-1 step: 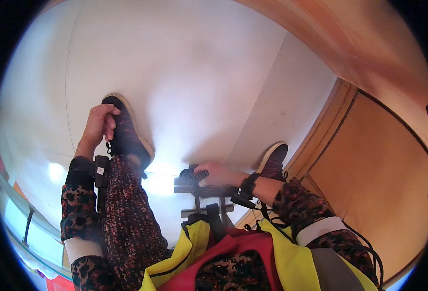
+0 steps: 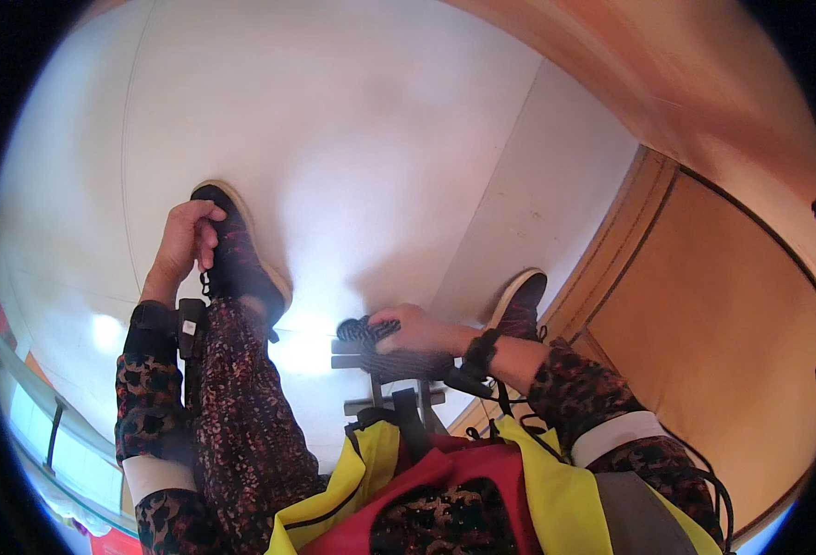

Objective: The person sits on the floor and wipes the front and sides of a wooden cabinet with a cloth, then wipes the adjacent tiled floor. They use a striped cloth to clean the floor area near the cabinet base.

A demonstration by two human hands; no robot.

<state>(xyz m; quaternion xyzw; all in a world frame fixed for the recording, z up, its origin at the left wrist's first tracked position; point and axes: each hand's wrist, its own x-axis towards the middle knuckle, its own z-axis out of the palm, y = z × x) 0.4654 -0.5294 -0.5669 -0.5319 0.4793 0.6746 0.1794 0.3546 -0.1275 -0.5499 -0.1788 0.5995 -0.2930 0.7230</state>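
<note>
Slightly shifted since the earlier frame, the right hand (image 2: 419,331) has edged a touch rightward, while the bunched end of the striped cloth (image 2: 360,330) reaches a shade farther left. Watching from a distance, I see that hand near the center of the frame, just below the middle, its fingers bent over the dark cloth and gripping it. The cloth lies at a gray slatted frame (image 2: 348,362); whether it rests on the slats I cannot tell.

At left of center, the left hand (image 2: 186,239) is relaxed and unclenched, fingers loosely curled, over the near side of the dark left shoe (image 2: 232,242). I cannot tell if it touches the shoe. Dark straps circle both wrists, and a patterned trouser leg (image 2: 246,398) runs down toward the lower left of the frame.

Right of center, the other shoe (image 2: 521,303) stands on the pale floor (image 2: 334,139), just beyond the right forearm. A yellow vest (image 2: 339,486) trimmed with red fills my lower center, and an orange-brown panel (image 2: 723,296) spans the right side.
</note>
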